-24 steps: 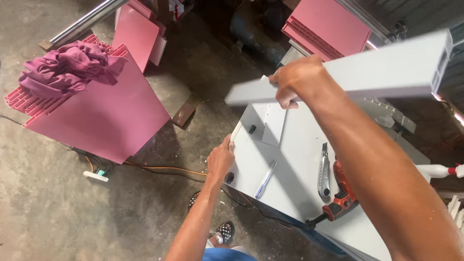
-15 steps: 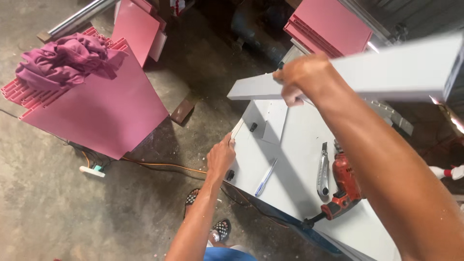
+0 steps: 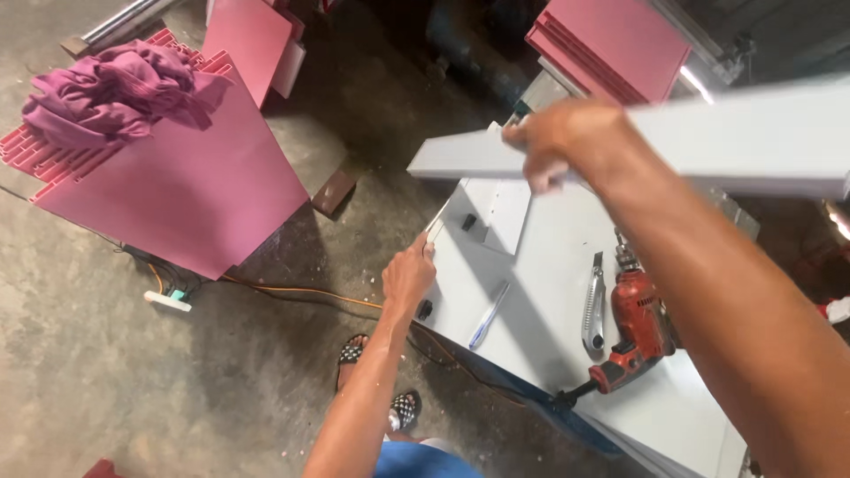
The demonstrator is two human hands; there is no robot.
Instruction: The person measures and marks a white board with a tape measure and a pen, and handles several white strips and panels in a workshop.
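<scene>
The right hand (image 3: 567, 142) closes around a long pale grey panel (image 3: 735, 142), holding it raised and nearly level above the table (image 3: 549, 274); the panel runs from the hand out past the right edge of view. The left hand (image 3: 409, 276) rests at the table's near-left edge, fingers curled on that edge; whether it pinches anything there I cannot tell.

On the table beneath the raised panel lie a small grey offcut (image 3: 500, 212), a blue pen (image 3: 489, 314), a utility knife (image 3: 594, 301) and, just beside the knife, a red power drill (image 3: 633, 323) with its cord trailing off the near edge. These crowd the table's middle and right; its top-left corner holds only the offcut.

Below the left arm, sandalled feet (image 3: 381, 381) stand on the concrete floor (image 3: 133, 389), where an orange cable (image 3: 301, 290) runs to a plug strip (image 3: 168, 301). Further left, a pink panel stack (image 3: 177, 186) carries a crumpled magenta cloth (image 3: 115, 88). More pink panels (image 3: 620, 40) lie behind the table.
</scene>
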